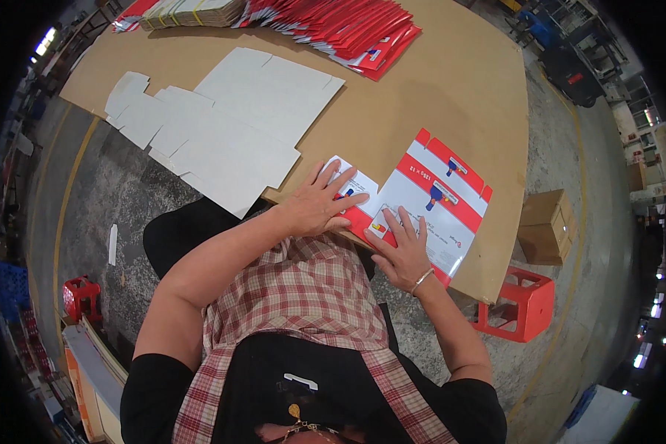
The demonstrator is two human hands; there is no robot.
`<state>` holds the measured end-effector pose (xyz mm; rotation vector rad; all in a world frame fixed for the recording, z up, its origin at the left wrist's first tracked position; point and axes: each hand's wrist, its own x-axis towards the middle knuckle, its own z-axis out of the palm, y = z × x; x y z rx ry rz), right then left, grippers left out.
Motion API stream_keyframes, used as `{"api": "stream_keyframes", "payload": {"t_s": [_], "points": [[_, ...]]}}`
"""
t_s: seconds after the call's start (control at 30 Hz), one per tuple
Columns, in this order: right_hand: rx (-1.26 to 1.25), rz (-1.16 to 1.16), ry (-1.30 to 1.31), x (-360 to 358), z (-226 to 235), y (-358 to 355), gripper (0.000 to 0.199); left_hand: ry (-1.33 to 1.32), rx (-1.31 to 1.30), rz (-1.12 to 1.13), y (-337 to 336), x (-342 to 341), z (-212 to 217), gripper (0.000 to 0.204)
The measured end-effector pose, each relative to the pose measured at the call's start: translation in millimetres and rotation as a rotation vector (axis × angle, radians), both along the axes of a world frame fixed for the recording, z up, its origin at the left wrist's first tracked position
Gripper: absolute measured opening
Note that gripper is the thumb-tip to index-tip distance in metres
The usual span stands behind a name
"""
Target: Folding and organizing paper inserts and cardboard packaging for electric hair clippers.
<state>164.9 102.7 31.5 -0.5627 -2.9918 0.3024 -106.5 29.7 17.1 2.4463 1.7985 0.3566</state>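
A flat red and white printed carton lies at the table's near edge, its left part covered in places by my hands. My left hand presses on that left part with its fingers spread. To the right of it, my right hand rests on the carton's lower middle, fingers also spread and laid flat. Neither hand is wrapped around anything. Left of the carton are unprinted pale grey die-cut carton blanks, which overhang the table's near edge.
Folded red and white cartons lie fanned at the far side of the brown table. Beside them is a strapped bundle of cardboard. A cardboard box and a red stool stand on the floor at right; another red stool is at left.
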Motion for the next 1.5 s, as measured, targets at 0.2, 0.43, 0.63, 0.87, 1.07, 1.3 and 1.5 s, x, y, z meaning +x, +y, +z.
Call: {"api": "stream_keyframes", "payload": {"t_s": [0.2,0.43,0.63,0.87,1.07,1.3,1.5], "points": [[0.034,0.007,0.004,-3.3,-0.8,3.5,0.056,0.008,0.025,0.081,2.8,9.3,3.0,0.054],[-0.010,0.008,0.055,-7.8,-8.8,5.9,0.061,0.189,-0.078,0.309,30.4,43.4,20.1,0.059],[0.457,-0.501,0.105,94.6,-23.6,151.4,0.060,-0.084,0.229,0.338,32.1,10.3,18.2,0.068],[-1.225,-0.709,0.720,138.4,12.0,250.1,0.077,-0.345,0.211,0.225,17.6,-13.8,-1.3,0.051],[-0.914,-0.630,0.483,4.4,-14.5,360.6,0.072,-0.303,0.207,0.259,16.1,-16.3,11.6,0.047],[-0.308,-0.800,0.362,-257.2,-67.7,416.0,0.041,-0.386,0.236,0.163,28.3,-13.7,3.9,0.042],[-0.235,-0.685,0.524,-232.3,-58.6,336.8,0.034,-0.443,0.227,0.188,22.2,-14.9,2.2,0.038]]}}
